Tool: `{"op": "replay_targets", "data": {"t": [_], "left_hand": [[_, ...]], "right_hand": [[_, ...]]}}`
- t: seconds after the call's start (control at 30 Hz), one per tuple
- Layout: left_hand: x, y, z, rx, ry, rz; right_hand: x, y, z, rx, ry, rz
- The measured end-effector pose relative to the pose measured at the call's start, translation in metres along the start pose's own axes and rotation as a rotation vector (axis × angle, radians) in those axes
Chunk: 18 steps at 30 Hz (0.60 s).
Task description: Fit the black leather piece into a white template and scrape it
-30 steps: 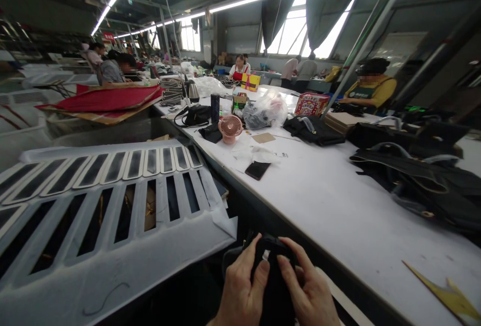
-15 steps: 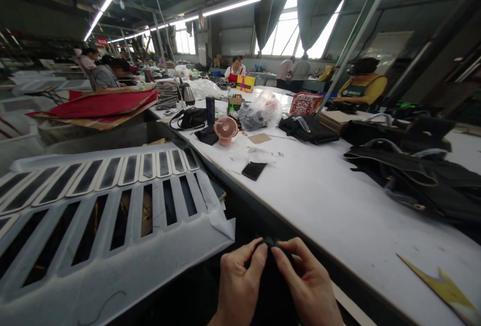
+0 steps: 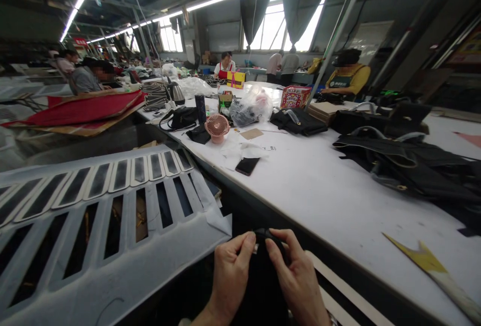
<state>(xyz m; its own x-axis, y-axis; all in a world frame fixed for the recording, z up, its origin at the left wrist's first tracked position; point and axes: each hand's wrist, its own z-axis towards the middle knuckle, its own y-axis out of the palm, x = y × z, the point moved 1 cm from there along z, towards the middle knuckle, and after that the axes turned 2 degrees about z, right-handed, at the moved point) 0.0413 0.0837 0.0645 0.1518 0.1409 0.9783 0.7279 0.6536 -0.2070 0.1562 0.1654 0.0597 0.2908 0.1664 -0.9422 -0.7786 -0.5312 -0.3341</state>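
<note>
At six o'clock in the view, the left hand [image 3: 233,271] and the right hand [image 3: 296,271] are gripping a black fabric piece [image 3: 262,271], each pinching its upper edge between thumb and fingers. The piece is hanging between them beside the white table [image 3: 300,201], and a small white tab [image 3: 256,249] is showing just by the left thumb. How far down the dark fabric is reaching cannot be told.

At eight o'clock a grey slotted plastic crate [image 3: 171,253] is lying near the left hand; through its slots, brown and gold-coloured bits are showing, too dim to name. White-edged dark strips [image 3: 99,178] are lining its upper part.

Just past twelve on the table, a clear plastic bag [image 3: 263,110] is enclosing something dark grey and something pinkish. A small box [image 3: 225,99] is standing just beside it towards eleven, its contents being too small to make out. At two o'clock a red patterned packet [image 3: 295,97] is standing upright. At ten, a kettle [image 3: 175,93] and a dark bottle [image 3: 200,109] are standing upright, with a small black strapped bag [image 3: 183,117] lying between them and the table edge. At three o'clock black handbags [image 3: 413,166] are lying heaped; one mouth is gaping, but its inside is too dark to read.
</note>
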Motion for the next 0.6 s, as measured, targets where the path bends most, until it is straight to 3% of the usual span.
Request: {"op": "replay_targets", "data": {"t": [0.17, 0.43, 0.6], "left_hand": [[0.003, 0.0, -0.003, -0.018, 0.027, 0.008], [-0.004, 0.002, -0.003, -0.03, 0.017, -0.014], [-0.001, -0.008, 0.012, -0.126, 0.121, 0.026]], "right_hand": [[0.005, -0.004, -0.003, -0.074, 0.026, 0.056], [-0.005, 0.003, -0.005, -0.011, -0.006, 0.151], [0.009, 0.008, -0.015, 0.057, 0.009, 0.062]]}}
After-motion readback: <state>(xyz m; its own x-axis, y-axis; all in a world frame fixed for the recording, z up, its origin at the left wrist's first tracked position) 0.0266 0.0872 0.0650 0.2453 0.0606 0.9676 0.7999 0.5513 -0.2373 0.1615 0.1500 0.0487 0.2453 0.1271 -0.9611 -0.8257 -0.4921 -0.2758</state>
